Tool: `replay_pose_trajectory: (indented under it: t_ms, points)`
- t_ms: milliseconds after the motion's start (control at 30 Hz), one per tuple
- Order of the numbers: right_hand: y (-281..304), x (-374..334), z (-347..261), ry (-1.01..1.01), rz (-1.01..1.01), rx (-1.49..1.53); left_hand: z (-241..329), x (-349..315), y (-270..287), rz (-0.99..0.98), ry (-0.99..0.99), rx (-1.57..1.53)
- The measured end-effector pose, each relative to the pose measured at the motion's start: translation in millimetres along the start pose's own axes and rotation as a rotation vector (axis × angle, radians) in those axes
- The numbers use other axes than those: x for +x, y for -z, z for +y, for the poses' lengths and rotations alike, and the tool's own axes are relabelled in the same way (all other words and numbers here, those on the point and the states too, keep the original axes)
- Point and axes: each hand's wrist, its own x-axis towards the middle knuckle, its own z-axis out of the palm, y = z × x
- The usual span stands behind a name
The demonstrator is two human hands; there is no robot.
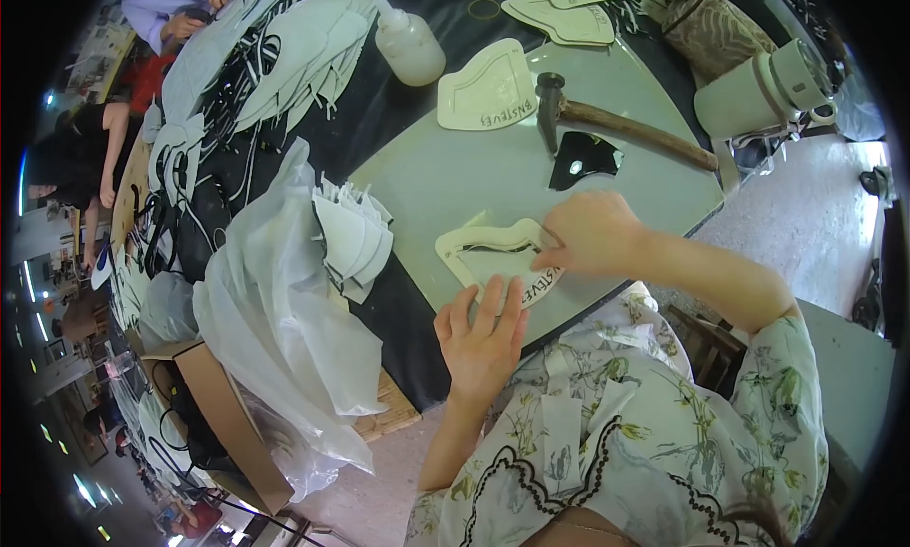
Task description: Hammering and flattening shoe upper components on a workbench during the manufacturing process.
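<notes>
A cream pattern template with a cut-out middle lies on the pale green work board, dark handwriting along its right side. My left hand rests on its near edge, fingers spread and flat. At the template's right end my right hand is closed, fingers curled and thumb pressed down; whatever it may pinch is hidden. Beyond that hand sits a shiny black piece. A hammer with a wooden handle lies just behind it. Another cream template lies farther back, to the left of the hammer head.
Left of the board are stacked white cut pieces, a plastic sheet and a cardboard box. A squeeze bottle stands at the back. A pale tumbler is at the right edge. Other people sit at far left.
</notes>
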Motion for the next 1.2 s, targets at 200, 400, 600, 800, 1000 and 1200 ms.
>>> replay_pose_trajectory:
  t_ms: [200,400,600,800,1000,1200]
  points:
    - [-53.9,-19.0,16.5,0.67,0.842,-0.196,1.4,3.1,3.6,-0.028,-0.026,0.017]
    - [-59.8,-16.2,24.9,0.653,0.828,-0.254,-23.4,33.3,12.4,0.034,-0.033,-0.157]
    - [-55.0,-10.5,31.3,0.686,0.768,-0.137,-53.4,64.0,-0.9,0.007,-0.146,-0.287]
    - [-56.6,-8.8,22.6,0.612,0.784,-0.188,-62.8,64.3,2.2,-0.038,-0.267,-0.301]
    - [-52.1,-10.0,18.2,0.572,0.761,-0.23,-59.8,63.4,7.6,-0.1,-0.335,-0.186]
    - [-49.7,-13.5,12.5,0.566,0.721,-0.335,-52.0,57.3,10.8,-0.099,-0.329,-0.067]
